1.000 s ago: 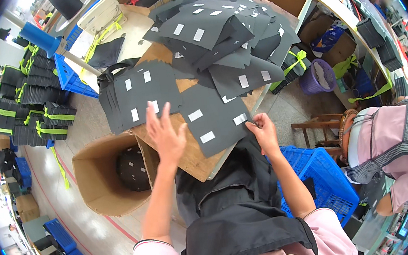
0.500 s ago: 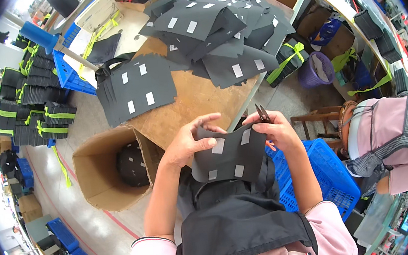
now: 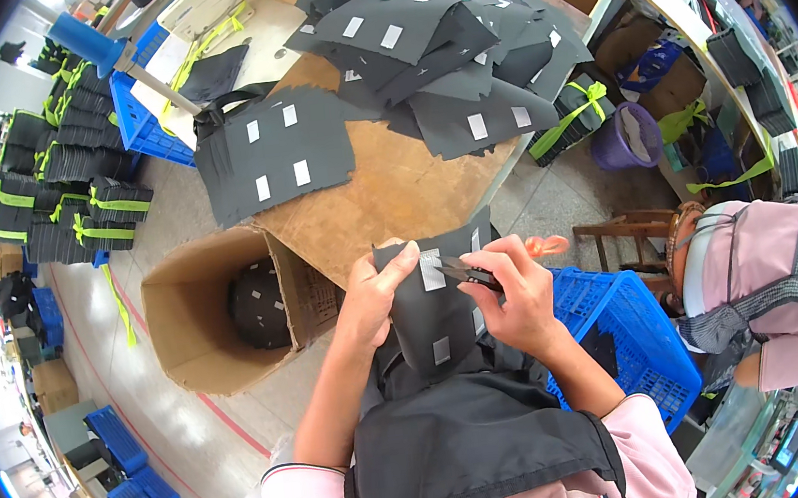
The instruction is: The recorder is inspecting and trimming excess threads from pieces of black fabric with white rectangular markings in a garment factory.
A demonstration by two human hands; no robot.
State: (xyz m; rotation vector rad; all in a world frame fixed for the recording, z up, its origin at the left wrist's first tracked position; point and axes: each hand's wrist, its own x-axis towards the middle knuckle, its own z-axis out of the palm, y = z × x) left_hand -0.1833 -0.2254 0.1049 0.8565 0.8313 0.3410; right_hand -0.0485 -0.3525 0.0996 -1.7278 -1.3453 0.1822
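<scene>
The middle of the brown wooden desk (image 3: 383, 187) is bare and passable. A heap of dark grey, white-patched sheets (image 3: 421, 38) blocks its far side, a flat dark grey, white-patched stack (image 3: 277, 150) its left. The left hand (image 3: 373, 295), right hand (image 3: 519, 297) and held dark grey sheet (image 3: 416, 315) obstruct the near corner; an open brown cardboard box (image 3: 178, 321) stands near left, a blue plastic crate (image 3: 661, 353) near right.

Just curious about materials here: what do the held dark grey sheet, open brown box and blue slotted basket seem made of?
Dark grey flexible sheet: matte fabric or synthetic leather, perhaps; it curves. Open brown box: likely cardboard, dull, with papery edges. Blue slotted basket: probably plastic, slightly glossy, evenly perforated.
</scene>
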